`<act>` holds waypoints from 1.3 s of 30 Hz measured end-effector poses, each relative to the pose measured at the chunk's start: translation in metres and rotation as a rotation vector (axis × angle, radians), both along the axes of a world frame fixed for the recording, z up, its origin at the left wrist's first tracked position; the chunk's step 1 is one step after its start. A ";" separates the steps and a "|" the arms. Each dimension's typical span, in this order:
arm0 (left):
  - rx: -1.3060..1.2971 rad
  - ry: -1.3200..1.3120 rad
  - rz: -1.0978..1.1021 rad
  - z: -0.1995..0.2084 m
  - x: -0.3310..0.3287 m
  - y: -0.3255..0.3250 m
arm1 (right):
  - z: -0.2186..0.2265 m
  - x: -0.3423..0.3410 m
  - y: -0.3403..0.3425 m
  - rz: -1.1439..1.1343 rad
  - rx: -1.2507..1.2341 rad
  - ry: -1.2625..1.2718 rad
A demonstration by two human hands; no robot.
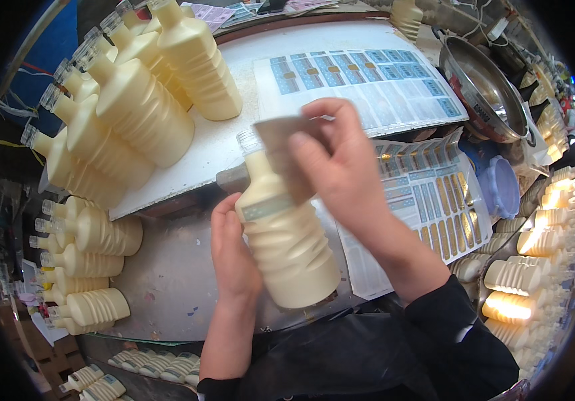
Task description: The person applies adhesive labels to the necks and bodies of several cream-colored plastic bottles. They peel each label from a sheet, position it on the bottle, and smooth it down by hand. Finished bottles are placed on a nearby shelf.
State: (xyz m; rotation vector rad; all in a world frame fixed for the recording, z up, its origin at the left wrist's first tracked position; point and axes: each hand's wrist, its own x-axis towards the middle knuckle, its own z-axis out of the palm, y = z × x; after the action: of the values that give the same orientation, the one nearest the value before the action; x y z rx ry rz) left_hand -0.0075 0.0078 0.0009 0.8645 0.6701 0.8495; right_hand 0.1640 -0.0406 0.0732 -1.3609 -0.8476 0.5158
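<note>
A cream ribbed bottle (291,260) is in the left hand (235,267), tilted, its neck leaning left and away from the person. That hand's grip curves around the bottle's left flank, fingers and thumb up by the shoulder. The grip of the right hand (335,157) pinches a flat grey-brown card (277,144) between thumb and fingers; it is blurred, and overlaps the neck and right shoulder, though whether it touches them I cannot tell. A pale blue-green band (265,208) crosses the bottle below its shoulder.

The bottle's base is over the near edge of the grey desk (174,284); whether it rests there I cannot tell. To the left, an open stretch of that desk runs to a cluster of lying bottles (104,234). Beyond, the raised white desk (201,157) carries standing bottles (144,117) at its left end, with a white gap between them and a label sheet (361,77). Room is tighter on the right: a second label sheet (404,214) lies beside the right forearm, then a lavender basin (503,187) and a metal pan (481,87).
</note>
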 end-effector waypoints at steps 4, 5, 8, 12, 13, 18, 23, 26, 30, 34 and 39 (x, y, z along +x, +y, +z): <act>-0.010 0.099 0.038 -0.002 0.005 0.005 | -0.004 -0.034 0.008 0.061 -0.137 -0.412; -0.006 0.091 0.045 -0.001 0.005 0.005 | -0.009 -0.031 0.009 0.030 -0.149 -0.443; -0.005 0.102 0.060 -0.003 0.003 0.003 | -0.023 -0.018 0.007 -0.066 -0.221 -0.476; 0.002 0.122 0.056 -0.008 0.006 0.002 | -0.054 0.010 -0.007 -0.132 -0.226 -0.360; -0.003 0.113 0.043 -0.008 0.005 0.002 | -0.064 0.013 -0.008 -0.138 -0.203 -0.364; -0.105 0.025 -0.053 -0.003 -0.002 -0.001 | -0.043 0.016 -0.010 -0.157 -0.155 -0.355; 0.113 0.148 -0.165 0.000 -0.003 -0.012 | -0.002 -0.023 0.001 0.098 -0.118 -0.367; 0.330 0.480 -0.106 0.010 0.004 -0.018 | -0.003 -0.038 0.014 0.109 -0.070 -0.682; 0.272 0.322 -0.074 0.001 0.002 -0.015 | -0.008 -0.040 0.015 0.033 -0.147 -0.726; 0.104 0.270 -0.099 0.001 0.004 -0.007 | -0.022 -0.019 0.005 -0.078 -0.180 -0.707; 0.037 0.201 -0.103 0.000 0.005 -0.007 | -0.051 0.008 -0.005 -0.078 -0.087 -0.652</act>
State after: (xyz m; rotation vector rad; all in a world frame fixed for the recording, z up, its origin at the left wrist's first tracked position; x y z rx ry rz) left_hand -0.0024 0.0005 0.0009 1.0185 0.7800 0.6898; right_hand 0.1722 -0.0460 0.0226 -1.6643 -1.2989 0.0321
